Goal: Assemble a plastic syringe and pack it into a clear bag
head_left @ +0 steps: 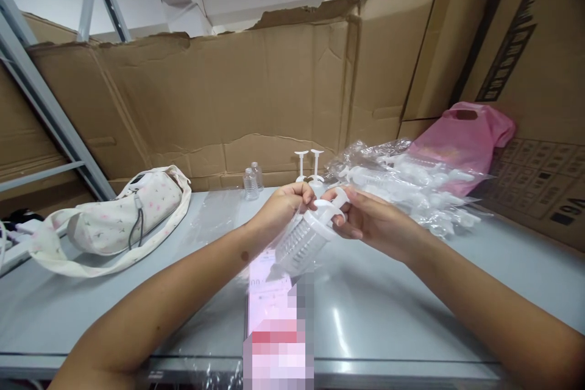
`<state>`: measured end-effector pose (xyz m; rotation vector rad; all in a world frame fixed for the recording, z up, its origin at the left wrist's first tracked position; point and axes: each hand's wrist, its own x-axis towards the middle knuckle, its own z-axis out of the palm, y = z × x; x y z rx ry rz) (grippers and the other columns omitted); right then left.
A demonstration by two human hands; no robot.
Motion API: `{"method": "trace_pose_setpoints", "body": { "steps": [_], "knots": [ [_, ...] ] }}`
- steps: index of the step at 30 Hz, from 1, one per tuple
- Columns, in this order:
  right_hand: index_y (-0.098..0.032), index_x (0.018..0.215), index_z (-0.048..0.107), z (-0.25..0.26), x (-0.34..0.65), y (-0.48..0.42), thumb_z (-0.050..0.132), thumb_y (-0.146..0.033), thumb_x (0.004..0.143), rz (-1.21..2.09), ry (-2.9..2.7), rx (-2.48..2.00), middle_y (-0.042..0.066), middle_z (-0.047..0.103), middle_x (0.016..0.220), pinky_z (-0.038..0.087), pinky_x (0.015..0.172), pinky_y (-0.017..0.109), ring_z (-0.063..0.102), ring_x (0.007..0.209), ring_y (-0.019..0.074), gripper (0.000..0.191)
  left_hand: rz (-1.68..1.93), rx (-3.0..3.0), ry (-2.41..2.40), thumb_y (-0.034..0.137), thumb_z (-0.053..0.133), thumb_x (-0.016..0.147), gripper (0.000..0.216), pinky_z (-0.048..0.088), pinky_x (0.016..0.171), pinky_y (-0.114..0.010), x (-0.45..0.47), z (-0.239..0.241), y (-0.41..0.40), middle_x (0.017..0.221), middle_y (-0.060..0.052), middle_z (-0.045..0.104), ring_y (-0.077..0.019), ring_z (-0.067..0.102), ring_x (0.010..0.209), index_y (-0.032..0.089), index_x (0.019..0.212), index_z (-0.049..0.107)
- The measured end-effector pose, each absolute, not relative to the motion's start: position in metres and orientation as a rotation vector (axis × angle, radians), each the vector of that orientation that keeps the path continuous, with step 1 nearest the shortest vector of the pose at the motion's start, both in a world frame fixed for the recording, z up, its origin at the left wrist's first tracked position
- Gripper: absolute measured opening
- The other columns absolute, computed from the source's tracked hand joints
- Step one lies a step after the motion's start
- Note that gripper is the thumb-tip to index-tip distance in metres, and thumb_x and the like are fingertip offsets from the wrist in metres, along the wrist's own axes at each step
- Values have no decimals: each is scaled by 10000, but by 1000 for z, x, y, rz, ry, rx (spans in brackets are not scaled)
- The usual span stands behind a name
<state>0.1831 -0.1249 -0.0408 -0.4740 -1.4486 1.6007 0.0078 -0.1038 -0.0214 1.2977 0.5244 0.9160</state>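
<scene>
A person's bare hands worked together above a grey tabletop (pixel 388 311), holding a translucent ribbed container (pixel 299 245) with a white rim, tilted so that its rim faced up and to the right. A clear plastic sleeve (pixel 276 272) lay around the container's lower part. The left hand (pixel 295 197) had its thumb and forefinger pressed together, pinching what appeared to be the sleeve's edge just beside the rim. The right hand (pixel 371 216) pinched a white curved handle (pixel 339 198) between thumb and fingers at the rim's other side. Whether anything sat inside the ribbed container could not be told.

Beneath it, a phone (pixel 269 301) lay with its screen lit, its near end obscured by blurred blocks. Behind the hands, two white plungers (pixel 316 164) stood upright near a cardboard panel (pixel 228 91), and two small clear bottles (pixel 251 186) stood to their left. At right, clear plastic bags (pixel 355 151) held a heap of white plastic parts (pixel 418 172), with a pink bag (pixel 464 134), its contents hidden, behind them. At left, a patterned cloth bag (pixel 107 219) lay on its side, its strap looped across the tabletop, near a flat clear bag (pixel 212 214)
</scene>
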Motion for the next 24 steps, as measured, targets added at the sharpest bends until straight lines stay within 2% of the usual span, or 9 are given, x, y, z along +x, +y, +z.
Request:
{"method": "trace_pose_setpoints", "body": {
  "steps": [3,5,10,12,16,20,24],
  "knots": [
    [-195,951,653,-41,183,-127,540,-476,847,1568,-1517,-471,-14,557,636,208,459,218,319,432,43,320,874,1263,486,40,509,615,177,318,462,-208,15,-16,-110,549,33,441,-128,518,491,175,615,393],
    [-209,943,663,-40,184,-128,531,-501,843,1470,-1569,-486,-20,535,618,212,459,226,302,439,51,336,890,1247,429,34,505,617,181,332,452,-216,19,-13,-113,563,37,446,-125,514,470,178,626,395],
    [-271,910,686,-38,193,-123,624,-440,799,936,-1649,-607,-8,523,741,327,527,239,400,594,102,212,1017,1264,312,-7,460,627,163,402,575,-219,28,2,-119,702,16,514,-83,512,590,151,617,424],
    [-304,952,655,-37,195,-121,652,-402,784,856,-1620,-622,-8,520,843,372,572,238,434,659,112,194,1070,1285,322,-13,444,626,164,406,614,-217,29,8,-122,714,12,518,-80,502,631,147,601,422],
    [-326,1077,560,-36,190,-123,661,-422,765,860,-1527,-641,6,487,978,423,624,251,480,758,139,342,1150,1350,297,16,453,634,147,418,638,-240,29,17,-126,735,9,522,-91,488,664,151,584,424],
    [-307,1089,532,-36,181,-131,656,-486,746,887,-1517,-719,22,515,992,437,650,262,509,804,160,406,1187,1401,299,18,459,618,140,412,598,-233,31,23,-132,778,12,514,-77,472,637,146,574,424],
    [-303,1108,515,-36,176,-136,683,-500,712,1038,-1537,-721,47,550,1065,453,690,284,528,962,217,473,1123,1381,350,0,438,593,142,402,559,-227,38,25,-139,815,10,500,-58,462,594,136,560,408]
  ]
}}
